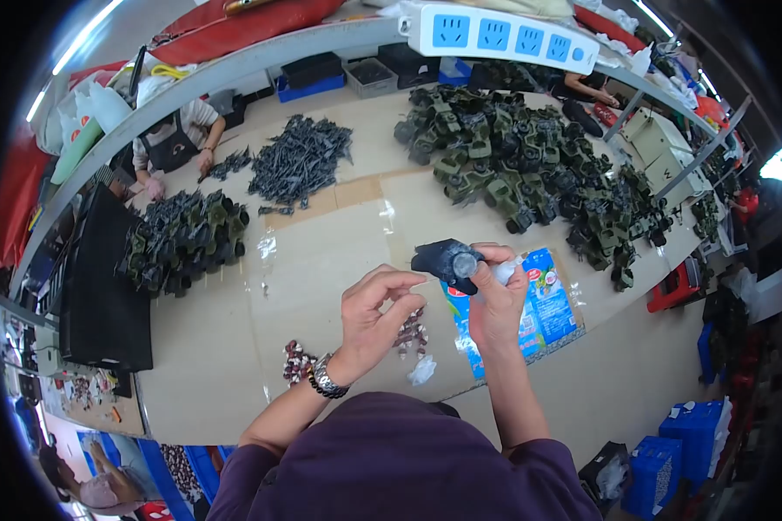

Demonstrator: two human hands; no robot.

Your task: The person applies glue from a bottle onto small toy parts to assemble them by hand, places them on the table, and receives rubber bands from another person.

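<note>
Right hand [498, 300]: fingers closed round a dark part [441, 261], the piece being worked. It looks like dull, moulded plastic, blocky and angular, with a pale round disc [466, 265] facing the head camera. A crumpled white wad [506, 271] is bunched against the same fingers; thin film or tissue, cannot tell which.

Left hand [375, 311]: fingers released, loosely curled, thumb tip and forefinger apart, just beside the dark part. Metal-link watch [325, 377] on the wrist behind them.

Below the left fingers: small rounded maroon-and-white pieces [412, 333], apparently glossy, and a crumpled white scrap [422, 371]. Similar maroon pieces in a second cluster [297, 361], beside the watch.

Under the right fingers: glossy blue printed sheet [551, 304] on the tan, taped surface [330, 247]. Red-and-white logos and a square code-like patch show on it; the lettering is too small for me to read.

Well beyond the left fingers: heap of spiky grey parts [300, 161]. Farther to their left: chunky olive-green parts [187, 239]. Beyond the right fingers: a larger olive heap [504, 161], individual shapes hard to separate.

Far ahead of both hands: white power strip [504, 39] with blue socket faces.

Partly hidden: the right palm side of the dark part, covered by fingers. A co-worker at far left is cut off by the shelf rail [235, 59].
</note>
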